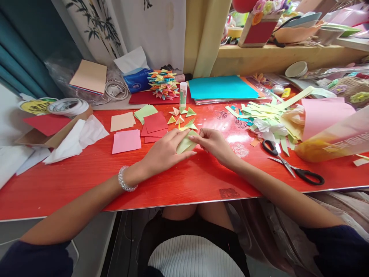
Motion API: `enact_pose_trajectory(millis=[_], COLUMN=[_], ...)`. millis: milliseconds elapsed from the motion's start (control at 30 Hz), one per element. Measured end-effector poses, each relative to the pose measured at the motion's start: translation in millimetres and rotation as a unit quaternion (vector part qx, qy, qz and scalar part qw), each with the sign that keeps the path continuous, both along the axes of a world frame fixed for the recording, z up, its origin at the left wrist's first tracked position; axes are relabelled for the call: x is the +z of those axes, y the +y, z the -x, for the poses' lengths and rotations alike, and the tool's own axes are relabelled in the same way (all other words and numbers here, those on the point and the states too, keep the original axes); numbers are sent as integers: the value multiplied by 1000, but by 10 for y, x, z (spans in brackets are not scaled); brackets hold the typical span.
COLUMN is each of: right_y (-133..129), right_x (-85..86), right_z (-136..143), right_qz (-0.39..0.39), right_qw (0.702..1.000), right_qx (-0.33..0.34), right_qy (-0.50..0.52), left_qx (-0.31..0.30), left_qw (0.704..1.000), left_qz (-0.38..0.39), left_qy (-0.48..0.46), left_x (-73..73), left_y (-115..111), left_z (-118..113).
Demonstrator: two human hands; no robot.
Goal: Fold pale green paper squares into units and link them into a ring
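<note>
Holding one green paper (185, 144) are two hands (163, 149).

The left grip (165, 148) hid part of the green paper (186, 143); the right grip (213, 143) was partly curled out of sight. The view's edges cut off the red ball (243, 4), white sheets (13, 159) and translucent package (331, 135). Lettering (136, 86) on the blue pack (144, 78) was too small to read.

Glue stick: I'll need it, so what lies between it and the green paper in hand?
The head view shows small folded paper pieces, some green, some peach, lying between them.
</note>
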State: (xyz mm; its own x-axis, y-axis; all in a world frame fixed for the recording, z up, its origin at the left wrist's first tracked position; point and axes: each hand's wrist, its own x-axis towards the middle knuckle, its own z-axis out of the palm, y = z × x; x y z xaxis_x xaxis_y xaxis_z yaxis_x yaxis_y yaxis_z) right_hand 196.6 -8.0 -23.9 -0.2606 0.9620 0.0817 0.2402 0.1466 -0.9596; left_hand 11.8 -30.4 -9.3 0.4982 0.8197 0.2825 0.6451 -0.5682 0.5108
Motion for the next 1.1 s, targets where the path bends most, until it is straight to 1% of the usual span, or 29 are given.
enact_pose_trajectory(millis=[100, 167, 200, 300, 367, 433, 500, 567, 633, 767, 933, 1033, 1100], right_y=[-20, -34, -39, -47, -40, -26, -16, -16, -26, -41, -24, -14, -9], right_x=[-15, 7, 27, 110, 163, 195, 201, 191, 175, 156, 167, 173, 169], right_z=[21, 23, 18, -14, -39, -54, -53, -38, -17, 0, -29, -44, -51], right_qz=[-28, -33, -33, -35, -43, -37, -4, 39, 65, 96, 139, 138, 137], right_qw=[999, 998, 998, 996, 995, 996, 996, 993, 989, 984, 974, 975, 974], right_qx=[17, 40, 53, 87, 86, 71, 63, 73, 76, 67, 78, 81, 89], right_qy=[-34, -35, -29, 4, 23, 38, 58, 87, 113, 137, 159, 157, 158], left_qx=[-18, -41, -43, -6, 28, 49, 58, 58, 69, 90, 70, 65, 54], left_qw=[999, 995, 992, 980, 968, 949, 927, 914, 916, 925, 937, 949, 962], left_qz=[36, 91, 118, 182, 199, 203, 217, 239, 240, 205, 179, 171, 141], left_qy=[17, 3, -11, -80, -152, -237, -300, -322, -314, -307, -290, -257, -227], left_x=[1, 13, 23, 61, 85, 100, 103, 95, 79, 53, 64, 77, 82], left_y=[22, 39, 44, 41, 35, 34, 40, 50, 57, 55, 37, 33, 33], left_z=[15, 33, 41, 55, 54, 50, 46, 45, 48, 55, 76, 98, 108])
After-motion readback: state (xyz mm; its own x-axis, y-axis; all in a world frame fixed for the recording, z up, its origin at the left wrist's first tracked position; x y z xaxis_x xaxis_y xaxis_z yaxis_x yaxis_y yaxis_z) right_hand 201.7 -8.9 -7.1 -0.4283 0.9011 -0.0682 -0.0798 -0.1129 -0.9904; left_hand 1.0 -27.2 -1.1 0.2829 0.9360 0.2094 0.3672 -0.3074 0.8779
